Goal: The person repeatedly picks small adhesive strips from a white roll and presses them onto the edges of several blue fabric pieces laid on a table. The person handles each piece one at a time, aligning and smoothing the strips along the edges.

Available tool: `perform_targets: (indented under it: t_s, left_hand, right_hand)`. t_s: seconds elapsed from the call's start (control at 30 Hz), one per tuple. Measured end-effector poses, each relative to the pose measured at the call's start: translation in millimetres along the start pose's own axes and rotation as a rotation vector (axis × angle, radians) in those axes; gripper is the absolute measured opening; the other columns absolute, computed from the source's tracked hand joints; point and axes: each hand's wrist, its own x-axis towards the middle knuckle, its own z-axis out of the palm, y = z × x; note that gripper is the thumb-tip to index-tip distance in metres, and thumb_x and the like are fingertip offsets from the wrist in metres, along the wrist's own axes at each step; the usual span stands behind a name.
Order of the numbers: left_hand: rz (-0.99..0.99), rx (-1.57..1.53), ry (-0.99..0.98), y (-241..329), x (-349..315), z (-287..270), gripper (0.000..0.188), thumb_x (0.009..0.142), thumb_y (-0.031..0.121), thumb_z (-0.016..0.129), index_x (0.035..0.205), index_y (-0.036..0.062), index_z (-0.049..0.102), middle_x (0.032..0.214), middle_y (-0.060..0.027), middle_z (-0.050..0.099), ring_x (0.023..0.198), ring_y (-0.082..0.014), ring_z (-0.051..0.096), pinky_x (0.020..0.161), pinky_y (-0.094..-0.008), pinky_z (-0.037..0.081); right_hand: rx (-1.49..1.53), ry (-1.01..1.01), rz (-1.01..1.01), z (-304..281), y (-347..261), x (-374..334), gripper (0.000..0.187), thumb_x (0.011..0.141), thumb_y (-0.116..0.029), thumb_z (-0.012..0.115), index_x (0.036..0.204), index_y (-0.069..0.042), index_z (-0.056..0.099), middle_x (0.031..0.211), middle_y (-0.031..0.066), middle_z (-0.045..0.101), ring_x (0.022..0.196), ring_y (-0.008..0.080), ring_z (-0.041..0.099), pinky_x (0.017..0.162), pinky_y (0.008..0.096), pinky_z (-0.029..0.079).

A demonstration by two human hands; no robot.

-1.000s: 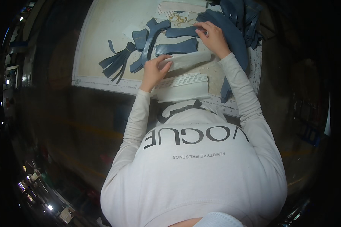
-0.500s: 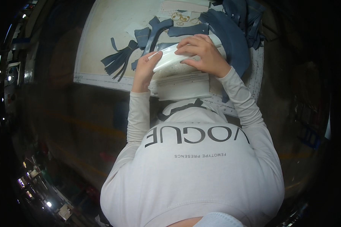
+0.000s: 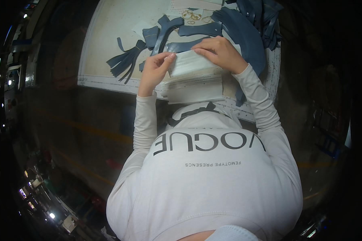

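Over one table, left hand and right hand, grip of both pinching one white sheet

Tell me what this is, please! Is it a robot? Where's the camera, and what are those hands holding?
There's no robot: it's a person in a white top. The camera is worn on their head and looks down, so you see their arms stretching away. Its wide lens makes straight edges bend.

The left hand holds one end of a pale sheet; the right hand is at its far edge. On the table lie blue pieces, a bunch of blue strips and some thin tan rings. Closer to the body is a white piece.
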Motion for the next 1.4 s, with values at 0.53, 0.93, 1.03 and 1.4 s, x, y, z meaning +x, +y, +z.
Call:
perform_targets:
  t_s: [0.53,0.93,1.03,1.4]
  left_hand:
    - [-0.112,-0.208,0.108,-19,-5,8,0.023,0.082,0.015,0.077,0.097,-0.0004,0.068,0.084,-0.0016,0.068,0.072,-0.0042,0.059,0.064,-0.0172,0.045]
    - [-0.179,-0.483,0.291,-41,-6,6,0.029,0.096,0.027,0.059,0.109,0.0004,0.065,0.099,-0.0073,0.068,0.083,-0.012,0.066,0.075,-0.0263,0.053]
    - [-0.236,-0.414,0.197,-29,-4,2,0.035,0.095,0.029,0.061,0.116,-0.0001,0.061,0.1,-0.0102,0.069,0.09,-0.0136,0.066,0.079,-0.0284,0.053]
    - [-0.184,-0.12,-0.057,-20,-12,20,0.041,0.079,-0.001,0.073,0.117,-0.0016,0.059,0.098,-0.0103,0.068,0.088,-0.0124,0.066,0.079,-0.0222,0.052]
  right_hand:
    - [-0.197,0.15,-0.144,14,2,-13,0.015,0.075,-0.014,0.075,0.089,-0.014,0.074,0.092,-0.0005,0.067,0.09,0.0182,0.062,0.082,0.0341,0.045]
    - [0.108,0.206,-0.013,4,-11,-28,0.016,0.073,-0.003,0.074,0.088,-0.009,0.074,0.086,0.0046,0.069,0.077,0.0207,0.067,0.066,0.0295,0.05]
    - [0.19,-0.004,-0.012,-1,-14,-33,0.012,0.073,-0.003,0.074,0.085,-0.007,0.074,0.083,0.0057,0.069,0.075,0.0209,0.067,0.064,0.0293,0.05]
    - [0.124,-0.248,0.019,8,-11,-45,0.011,0.075,-0.008,0.073,0.085,-0.009,0.072,0.082,0.0021,0.066,0.077,0.0194,0.063,0.073,0.0317,0.047]
